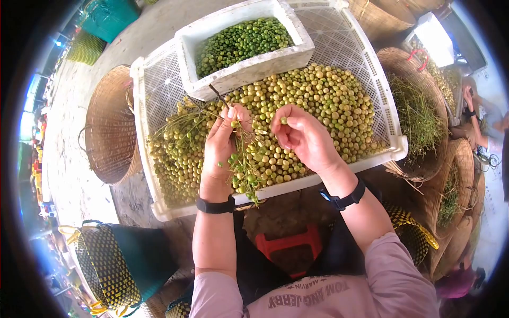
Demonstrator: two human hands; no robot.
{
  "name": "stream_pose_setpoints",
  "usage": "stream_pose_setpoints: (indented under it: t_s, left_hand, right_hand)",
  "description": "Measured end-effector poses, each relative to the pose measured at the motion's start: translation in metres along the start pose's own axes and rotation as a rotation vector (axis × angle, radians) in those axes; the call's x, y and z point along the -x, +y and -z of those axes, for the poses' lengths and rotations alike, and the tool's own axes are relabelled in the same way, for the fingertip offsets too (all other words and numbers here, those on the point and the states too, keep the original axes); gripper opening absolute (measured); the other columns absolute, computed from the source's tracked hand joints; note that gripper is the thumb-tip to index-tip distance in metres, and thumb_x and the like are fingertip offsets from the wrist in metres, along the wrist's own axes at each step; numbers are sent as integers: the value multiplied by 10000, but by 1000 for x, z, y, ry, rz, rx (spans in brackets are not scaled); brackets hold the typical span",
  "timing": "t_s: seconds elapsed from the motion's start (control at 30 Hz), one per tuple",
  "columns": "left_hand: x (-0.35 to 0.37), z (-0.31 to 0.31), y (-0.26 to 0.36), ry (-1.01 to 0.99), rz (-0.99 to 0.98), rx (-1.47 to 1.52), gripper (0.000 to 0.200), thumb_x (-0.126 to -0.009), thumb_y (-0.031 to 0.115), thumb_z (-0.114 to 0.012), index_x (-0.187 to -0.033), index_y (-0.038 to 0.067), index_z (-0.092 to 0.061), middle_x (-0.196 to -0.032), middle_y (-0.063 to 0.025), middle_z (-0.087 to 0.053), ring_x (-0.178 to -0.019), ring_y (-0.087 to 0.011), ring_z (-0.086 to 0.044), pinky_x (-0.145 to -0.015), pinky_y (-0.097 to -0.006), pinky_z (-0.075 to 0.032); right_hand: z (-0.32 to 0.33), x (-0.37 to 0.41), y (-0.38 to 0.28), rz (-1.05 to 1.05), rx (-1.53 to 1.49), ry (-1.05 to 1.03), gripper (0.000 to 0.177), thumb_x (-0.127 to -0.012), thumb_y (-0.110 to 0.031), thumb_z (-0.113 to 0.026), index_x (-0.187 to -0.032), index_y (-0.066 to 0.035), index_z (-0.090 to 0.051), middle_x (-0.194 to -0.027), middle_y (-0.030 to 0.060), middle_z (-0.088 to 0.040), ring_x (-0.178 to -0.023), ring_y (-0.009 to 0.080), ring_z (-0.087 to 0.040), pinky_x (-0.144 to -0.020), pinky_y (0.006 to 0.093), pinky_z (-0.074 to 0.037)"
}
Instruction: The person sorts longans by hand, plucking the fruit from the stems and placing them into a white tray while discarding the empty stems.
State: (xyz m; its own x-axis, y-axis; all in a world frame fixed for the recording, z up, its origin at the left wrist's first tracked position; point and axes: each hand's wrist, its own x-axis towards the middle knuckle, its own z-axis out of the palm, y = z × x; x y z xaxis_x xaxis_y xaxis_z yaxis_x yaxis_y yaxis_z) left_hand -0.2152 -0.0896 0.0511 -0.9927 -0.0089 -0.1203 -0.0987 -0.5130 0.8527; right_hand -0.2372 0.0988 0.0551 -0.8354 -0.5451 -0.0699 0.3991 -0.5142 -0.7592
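Note:
My left hand (221, 140) is closed around a twig (246, 169) with green and yellowish round fruits. Its dark bare stem end points up past my fingers, and the fruit-bearing sprigs hang below. To the right, my right hand (307, 139) pinches a small green fruit (283, 121) between thumb and forefinger, apart from the twig. Beneath both hands, loose yellow-brown fruits (313, 90) fill much of a white plastic crate (379, 85). More fruit still on stems (183, 130) lies at the crate's left side. A white foam box (249, 77) of small green fruits (244, 45) rests on the crate's far part.
A wicker basket (111, 132) stands left of the crate; another, holding stripped stems (416, 116), stands right. A checkered woven basket (106, 265) is at lower left. A red stool (289, 244) shows between my legs. Another person's arm (474, 114) appears at far right.

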Motion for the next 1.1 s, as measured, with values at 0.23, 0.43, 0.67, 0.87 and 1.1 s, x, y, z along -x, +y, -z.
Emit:
stream_pose_setpoints:
  t_s: [0.23, 0.43, 0.67, 0.87, 1.1]
  left_hand:
    - [5, -9, 4, 7, 55, -37, 222, -998, 272, -505, -942, 65, -565, -840, 12, -503, -762, -83, -449, -675, -223, -358]
    - [1, -4, -1, -62, 18, -49, 214, -1003, 252, -496, -934, 60, -560, -839, 6, -503, -793, -83, -435, -730, -231, -347]
    - [1, -2, 10, 1, 54, 12, 216, -981, 277, -545, -976, 65, -590, -832, 15, -548, -727, -60, -470, -667, -197, -386]
    - [2, -3, 4, 142, -83, -511, 186, -973, 239, -575, -974, 55, -601, -779, 64, -530, -706, -29, -404, -622, -198, -364]
    - [7, -17, 5, 126, -237, -889, 217, -960, 220, -582, -926, 6, -575, -675, -35, -519, -635, -94, -420, -577, -274, -391]
  right_hand:
    - [-10, -1, 9, 64, 299, -35, 168, -934, -204, -631, -1002, -57, -584, -809, -76, -512, -679, -1, -421, -592, 160, -342]
    - [-10, 0, 8, 29, 329, -14, 96, -940, -161, -596, -994, -83, -586, -730, -100, -463, -601, -16, -357, -524, 155, -300]
    - [1, -3, 4, 11, -96, -23, 87, -903, -183, -517, -931, -112, -559, -704, -67, -466, -554, 24, -361, -488, 167, -299]
    - [-3, -2, -3, 99, 402, 186, 197, -912, -284, -620, -877, -92, -600, -666, -87, -435, -556, 15, -342, -484, 179, -265]
    - [-11, -6, 9, 432, 1042, 201, 215, -820, -210, -746, -879, -57, -608, -618, -31, -432, -540, 57, -363, -483, 249, -314]
